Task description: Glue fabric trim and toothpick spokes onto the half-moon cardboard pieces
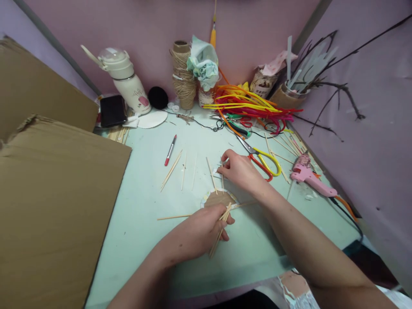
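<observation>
My left hand (209, 227) is closed around a small bundle of thin wooden sticks (216, 248) near the front of the table. Just beyond it lies a round brown cardboard disc (219, 198) with a pale edging, partly covered by that hand. Single sticks, such as the one on the left (174, 217), reach outward from around the disc. At the disc's far side my right hand (236, 168) pinches the upper end of a thin stick (222, 182). Another stick (211, 175) lies just left of it, and a white scrap shows under the right fingers.
Large cardboard sheets (58, 206) stand at left. A red marker (170, 150) and loose sticks (171, 171) lie left of centre. Scissors (262, 159) and a pink glue gun (312, 176) are at right. Pipe cleaners (247, 103), a twine cone (184, 81) and a bottle (130, 83) line the back.
</observation>
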Demonstrator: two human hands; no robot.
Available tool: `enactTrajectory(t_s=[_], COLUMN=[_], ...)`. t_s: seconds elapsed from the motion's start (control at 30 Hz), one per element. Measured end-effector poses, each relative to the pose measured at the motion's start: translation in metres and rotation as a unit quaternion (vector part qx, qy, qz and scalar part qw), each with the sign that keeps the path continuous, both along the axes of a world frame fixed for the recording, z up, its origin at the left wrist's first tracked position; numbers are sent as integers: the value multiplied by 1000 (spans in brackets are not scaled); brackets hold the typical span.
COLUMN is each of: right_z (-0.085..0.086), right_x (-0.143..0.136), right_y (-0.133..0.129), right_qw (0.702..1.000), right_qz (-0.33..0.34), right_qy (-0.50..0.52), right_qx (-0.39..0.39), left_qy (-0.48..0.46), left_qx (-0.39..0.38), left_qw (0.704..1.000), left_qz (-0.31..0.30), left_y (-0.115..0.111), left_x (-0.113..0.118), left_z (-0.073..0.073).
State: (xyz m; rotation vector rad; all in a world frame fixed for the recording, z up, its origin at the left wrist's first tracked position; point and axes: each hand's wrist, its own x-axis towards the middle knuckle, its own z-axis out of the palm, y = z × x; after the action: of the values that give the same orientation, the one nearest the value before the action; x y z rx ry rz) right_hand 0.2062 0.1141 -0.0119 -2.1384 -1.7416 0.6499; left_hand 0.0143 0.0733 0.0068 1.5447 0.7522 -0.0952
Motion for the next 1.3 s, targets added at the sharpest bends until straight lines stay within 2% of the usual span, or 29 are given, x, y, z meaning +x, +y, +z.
enactTrajectory(t_s=[0.37,0.7,1.0,1.17,1.3], right_z=[5,0,-6,2,10], right_x=[0,-7,-11,-7,13], right_y=[-4,-7,-10,-10,-15], right_qw=[999,1000,999,999,996], right_qz=[-12,-14,-2,-17,-40], right_qy=[-35,3,-12,-2,-31], right_qx=[-19,17,44,46,75], left_qy=[7,6,3,1,-40], left_qx=[6,14,19,5,10], left_qw=[1000,1000,1000,1000,999], left_qz=[-3,1,0,3,21], left_y=[0,0,0,0,5], left_x=[-1,1,0,1,-2], left_z=[0,-2,-2,1,10])
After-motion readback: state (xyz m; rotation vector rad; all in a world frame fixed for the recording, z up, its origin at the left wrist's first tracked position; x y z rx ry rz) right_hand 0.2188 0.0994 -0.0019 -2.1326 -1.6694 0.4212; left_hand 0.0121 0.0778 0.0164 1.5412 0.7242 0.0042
